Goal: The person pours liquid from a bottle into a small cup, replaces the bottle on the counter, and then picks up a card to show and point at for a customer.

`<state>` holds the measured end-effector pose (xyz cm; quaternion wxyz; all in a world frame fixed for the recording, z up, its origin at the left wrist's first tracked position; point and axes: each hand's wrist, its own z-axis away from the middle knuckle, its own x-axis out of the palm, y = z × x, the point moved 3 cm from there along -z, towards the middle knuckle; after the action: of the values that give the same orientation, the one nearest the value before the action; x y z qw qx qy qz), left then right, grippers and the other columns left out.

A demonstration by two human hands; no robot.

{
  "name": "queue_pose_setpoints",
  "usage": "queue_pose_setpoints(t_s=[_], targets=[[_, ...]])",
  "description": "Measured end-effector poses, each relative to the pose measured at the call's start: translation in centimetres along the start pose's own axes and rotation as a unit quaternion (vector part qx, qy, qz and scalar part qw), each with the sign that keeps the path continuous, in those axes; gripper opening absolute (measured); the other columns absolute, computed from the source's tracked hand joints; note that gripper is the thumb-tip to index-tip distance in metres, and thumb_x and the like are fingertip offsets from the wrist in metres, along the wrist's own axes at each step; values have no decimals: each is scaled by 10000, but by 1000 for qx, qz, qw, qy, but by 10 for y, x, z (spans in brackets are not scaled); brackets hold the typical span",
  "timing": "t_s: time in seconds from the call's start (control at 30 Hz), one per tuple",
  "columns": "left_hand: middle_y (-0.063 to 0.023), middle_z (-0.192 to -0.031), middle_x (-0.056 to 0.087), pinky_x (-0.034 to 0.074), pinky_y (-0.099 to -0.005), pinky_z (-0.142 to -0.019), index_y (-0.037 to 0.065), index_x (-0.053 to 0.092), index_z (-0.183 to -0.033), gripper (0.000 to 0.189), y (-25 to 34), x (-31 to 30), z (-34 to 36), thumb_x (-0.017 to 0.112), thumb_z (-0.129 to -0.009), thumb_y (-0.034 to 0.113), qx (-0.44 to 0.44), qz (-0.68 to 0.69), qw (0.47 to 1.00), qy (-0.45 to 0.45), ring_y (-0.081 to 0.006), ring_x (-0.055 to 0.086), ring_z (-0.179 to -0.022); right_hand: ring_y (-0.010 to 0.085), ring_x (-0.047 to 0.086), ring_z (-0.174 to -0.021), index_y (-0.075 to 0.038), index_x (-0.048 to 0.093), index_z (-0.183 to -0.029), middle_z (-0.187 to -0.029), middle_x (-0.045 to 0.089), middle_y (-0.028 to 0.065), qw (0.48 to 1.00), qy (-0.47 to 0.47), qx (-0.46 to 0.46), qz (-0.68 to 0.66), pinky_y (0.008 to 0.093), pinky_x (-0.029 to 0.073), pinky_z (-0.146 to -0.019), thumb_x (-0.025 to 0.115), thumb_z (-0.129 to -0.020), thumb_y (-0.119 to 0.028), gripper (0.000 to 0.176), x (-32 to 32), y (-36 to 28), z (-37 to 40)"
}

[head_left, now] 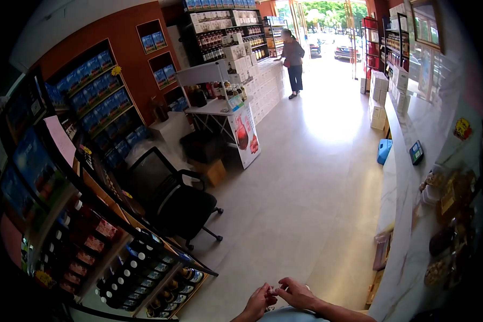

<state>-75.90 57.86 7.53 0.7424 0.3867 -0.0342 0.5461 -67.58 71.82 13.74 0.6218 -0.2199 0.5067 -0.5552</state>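
Low in the head view, my left hand [258, 300] and my right hand [297, 294] meet in front of my body. The left fingers are curled and pinched together at the tips. My right hand comes in from the right with bent fingers, its tips touching the same spot. Between the fingertips shows a small pale thing [274, 291], too small to name. Light blue cloth [290, 315] lies just below my hands.
Shelves of dark bottles [129, 273] stand at the left, near a black office chair [177, 206]. A marble-patterned counter [408, 214] with a payment device [416, 153] and packaged food [451, 201] runs along the right. A person [293, 59] stands by stacked white boxes [263, 91].
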Motion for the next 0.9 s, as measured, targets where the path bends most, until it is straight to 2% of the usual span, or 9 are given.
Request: queue_pose_setpoints(t_s=[0.1, 0.3, 0.4, 0.47, 0.53, 0.73, 0.8, 0.83, 0.9], targets=[[1, -781, 592, 464, -256, -568, 114, 588, -969, 207, -13, 1, -11, 480, -998, 289, 61, 5, 998, 1, -105, 540, -650, 262, 638, -983, -25, 505, -1270, -1114, 638, 131, 1000, 5, 2, 12, 372, 490, -869, 537, -932, -469, 559, 0, 2, -2], [-20, -840, 627, 496, -261, -613, 94, 599, -1029, 251, -10, 7, -12, 492, -995, 319, 107, -65, 992, -18, -117, 566, -676, 274, 635, -1013, -29, 484, -1309, -1149, 629, 137, 1000, 6, -11, -28, 369, 482, -894, 525, -941, -477, 581, -1, 12, -4], [-25, -847, 622, 514, -276, -662, 68, 591, -1051, 210, -5, 14, -1, 561, -968, 258, 98, -42, 994, 7, -127, 584, -712, 277, 628, -1019, -19, 480, -1309, -1159, 620, 141, 998, 15, -6, -56, 362, 482, -887, 544, -939, -450, 571, -6, 11, 0], [-55, -936, 635, 524, -315, -721, 50, 557, -1087, 284, -22, -9, -29, 474, -998, 307, 85, -71, 994, -24, -165, 616, -769, 310, 611, -1040, 17, 462, -1311, -1178, 602, 188, 997, -6, -26, -67, 390, 464, -912, 516, -952, -447, 589, -4, 15, 1], [-74, -953, 635, 526, -315, -737, 52, 550, -1052, 197, -29, -11, -32, 507, -965, 224, 93, -13, 995, -40, -169, 621, -796, 325, 591, -1074, 15, 462, -1316, -1190, 596, 200, 996, 21, -52, -76, 388, 450, -933, 501, -953, -452, 593, 0, 31, 2], [-99, -990, 614, 525, -318, -806, 16, 471, -1095, 244, -7, 29, -11, 591, -895, 89, 120, -122, 983, -63, -176, 619, -856, 299, 573, -1105, 36, 452, -1323, -1230, 562, 226, 985, -16, 16, -173, 384, 452, -934, 509, -946, -512, 667, -13, 50, -3], [-109, -1022, 618, 526, -322, -829, 21, 463, -1091, 267, -5, 36, -17, 614, -873, 56, 122, -181, 973, -74, -183, 627, -887, 332, 569, -1080, 44, 453, -1318, -1213, 545, 241, 991, 76, -12, -110, 406, 452, -931, 555, -922, -516, 694, -50, 53, -9], [-113, -1031, 618, 526, -321, -830, 23, 462, -1087, 267, -4, 41, -17, 616, -871, 52, 124, -202, 968, -84, -185, 628, -892, 366, 569, -1038, 53, 474, -1277, -1188, 539, 252, 976, 208, -53, -19, 427, 450, -916, 593, -909, -489, 666, -84, 62, -21], [-125, -1052, 617, 529, -330, -846, 23, 456, -1081, 261, -10, 39, -23, 610, -870, 10, 116, -217, 962, -116, -193, 631, -924, 386, 550, -1053, 24, 522, -1192, -1149, 545, 248, 873, 446, -150, 126, 466, 443, -895, 653, -866, -442, 584, -174, 26, -15]])
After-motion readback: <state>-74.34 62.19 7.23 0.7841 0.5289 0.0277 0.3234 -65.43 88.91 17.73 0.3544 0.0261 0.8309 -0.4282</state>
